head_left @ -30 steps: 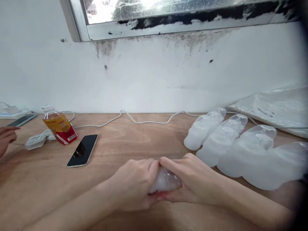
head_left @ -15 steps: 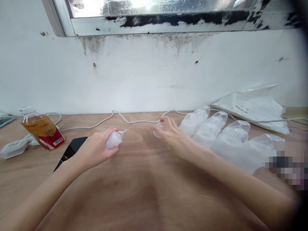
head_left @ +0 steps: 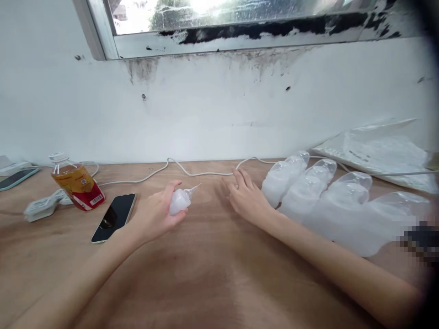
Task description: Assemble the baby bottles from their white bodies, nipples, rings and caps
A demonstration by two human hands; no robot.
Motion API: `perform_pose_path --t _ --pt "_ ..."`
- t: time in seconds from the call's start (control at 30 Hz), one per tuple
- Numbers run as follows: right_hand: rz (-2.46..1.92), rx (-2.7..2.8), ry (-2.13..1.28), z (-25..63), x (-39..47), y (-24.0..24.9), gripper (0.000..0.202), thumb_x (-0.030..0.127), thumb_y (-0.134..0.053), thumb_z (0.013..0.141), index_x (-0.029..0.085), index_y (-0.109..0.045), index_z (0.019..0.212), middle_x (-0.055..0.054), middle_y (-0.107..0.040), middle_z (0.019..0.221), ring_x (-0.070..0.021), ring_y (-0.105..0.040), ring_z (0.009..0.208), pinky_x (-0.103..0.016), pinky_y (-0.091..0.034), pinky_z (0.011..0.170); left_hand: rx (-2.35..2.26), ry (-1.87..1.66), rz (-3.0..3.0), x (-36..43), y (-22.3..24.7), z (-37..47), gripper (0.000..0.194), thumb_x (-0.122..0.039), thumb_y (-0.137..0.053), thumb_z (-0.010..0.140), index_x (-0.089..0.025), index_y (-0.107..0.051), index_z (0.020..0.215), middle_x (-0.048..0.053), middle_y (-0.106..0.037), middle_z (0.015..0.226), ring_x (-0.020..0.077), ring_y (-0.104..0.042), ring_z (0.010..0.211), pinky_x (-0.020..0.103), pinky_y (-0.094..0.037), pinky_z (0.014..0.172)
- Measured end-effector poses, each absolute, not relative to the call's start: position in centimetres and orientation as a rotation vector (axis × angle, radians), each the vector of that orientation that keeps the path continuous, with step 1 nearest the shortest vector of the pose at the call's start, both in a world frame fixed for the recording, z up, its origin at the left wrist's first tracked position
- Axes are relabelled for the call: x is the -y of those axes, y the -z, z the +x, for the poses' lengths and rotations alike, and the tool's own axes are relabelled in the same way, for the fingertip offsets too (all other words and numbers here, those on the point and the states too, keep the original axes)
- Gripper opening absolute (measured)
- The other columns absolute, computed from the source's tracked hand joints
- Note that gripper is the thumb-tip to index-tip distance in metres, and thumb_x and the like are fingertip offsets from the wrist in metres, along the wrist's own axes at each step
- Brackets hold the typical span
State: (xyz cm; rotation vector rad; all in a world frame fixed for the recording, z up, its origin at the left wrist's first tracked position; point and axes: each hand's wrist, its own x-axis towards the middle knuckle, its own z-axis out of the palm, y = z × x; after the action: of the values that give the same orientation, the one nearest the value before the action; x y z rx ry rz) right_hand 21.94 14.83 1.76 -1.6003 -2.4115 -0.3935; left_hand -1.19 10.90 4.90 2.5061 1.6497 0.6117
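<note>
My left hand (head_left: 161,210) is wrapped round a small translucent white squeeze bottle (head_left: 179,202), tilted so that its thin clear nozzle points up and to the right. The palm and fingers hide much of the bottle's body. Farther right, my right hand (head_left: 245,194) is low over the wooden table, fingers apart and pointing toward the wall. Nothing shows in it, though what lies under the palm is hidden. Beside my right forearm stands a row of several frosted white bottles (head_left: 303,192) with clear domed tops.
A black phone (head_left: 115,217) lies left of my left forearm, near a tilted drink bottle (head_left: 80,187) and a white adapter (head_left: 41,209). A white cable (head_left: 197,174) runs along the wall. At the back right is a clear plastic bag (head_left: 384,151). Another phone (head_left: 18,178) lies far left.
The clear round plastic piece at my right fingertips no longer shows, and those fingers are now spread lower. My left hand still grips the squeeze bottle. The whole view has shifted slightly.
</note>
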Motion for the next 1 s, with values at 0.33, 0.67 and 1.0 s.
perform_pose_path --t 0.33,0.67,1.0 --pt "-1.08 2.187 -1.214 18.2 -9.4 -4.0 0.047 0.055 -0.045 0.078 0.014 -0.049 0.1 -0.003 -0.058 0.073 -0.0075 -0.049 0.047 -0.019 -0.038 0.043 -1.296 -0.881 2.587 -8.5 0.0 2.3 0.085 -0.026 -0.061 0.069 -0.028 -0.007 0.134 0.011 -0.039 0.119 0.0246 -0.057 0.09 0.036 -0.051 0.068" --pt "-0.821 2.754 -0.61 19.6 -8.7 -6.0 0.026 0.035 -0.054 0.078 0.018 -0.054 0.098 -0.001 -0.06 0.082 -0.0097 -0.053 0.061 -0.019 -0.038 0.05 -0.854 -0.402 2.048 -8.7 -3.3 0.6 0.118 -0.029 -0.076 0.05 -0.028 0.005 0.136 0.01 -0.036 0.13 0.0284 -0.038 0.117 0.045 -0.036 0.095" --pt "-0.147 2.561 0.192 19.3 -7.7 -5.7 0.015 0.024 -0.043 0.082 0.022 -0.057 0.085 -0.002 -0.062 0.081 -0.0121 -0.055 0.065 -0.023 -0.043 0.047 -0.405 -0.021 1.096 -8.9 -4.3 -0.2 0.049 -0.034 -0.073 0.047 -0.02 -0.057 0.09 -0.006 -0.054 0.066 0.0171 -0.06 0.054 0.032 -0.05 0.049"
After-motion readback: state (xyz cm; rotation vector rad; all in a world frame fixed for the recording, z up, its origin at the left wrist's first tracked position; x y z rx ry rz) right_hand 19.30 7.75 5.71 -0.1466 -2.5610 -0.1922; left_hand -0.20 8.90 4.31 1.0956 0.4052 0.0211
